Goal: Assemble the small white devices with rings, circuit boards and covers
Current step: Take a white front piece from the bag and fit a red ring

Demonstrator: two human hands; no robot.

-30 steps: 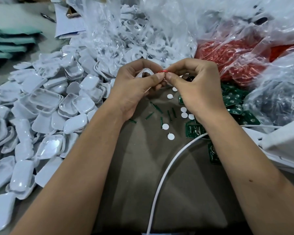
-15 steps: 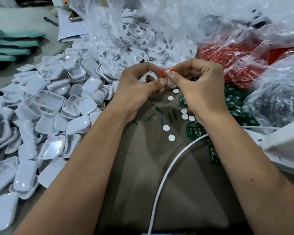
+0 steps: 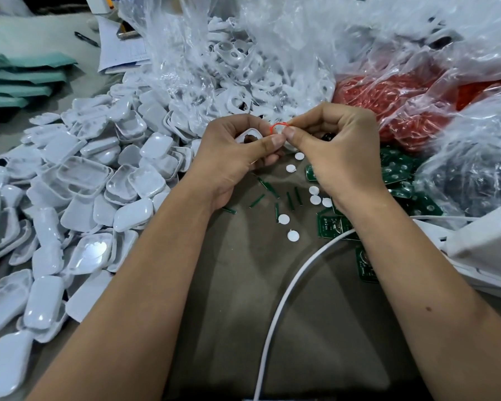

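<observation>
— Red rubber, that ring (image 3: 278, 127): the right hand (image 3: 334, 150) pinches it between thumb and forefinger, so it stands as a small loop just above the thumb tips.

— And the white part it belongs to?

— The left hand (image 3: 237, 157) holds a white device shell (image 3: 250, 134), fingers curled round it, thumb pressed across its near edge. One round opening of the shell faces up toward the camera.

— So which way does the ring have to travel?

— Leftward and a little down, I judge. The ring hangs just beside the shell's right end, above the meeting thumbs, touching or nearly touching the left thumb tip. I cannot tell whether it already touches the shell.

— Long axis?

— The shell appears to lie roughly left to right across the left fingers; its far end is hidden. The right hand is the nearer one to the ring, the circuit boards (image 3: 334, 227) and the bag of red rings (image 3: 388, 105); the covers (image 3: 99, 180) lie piled to the left.
</observation>
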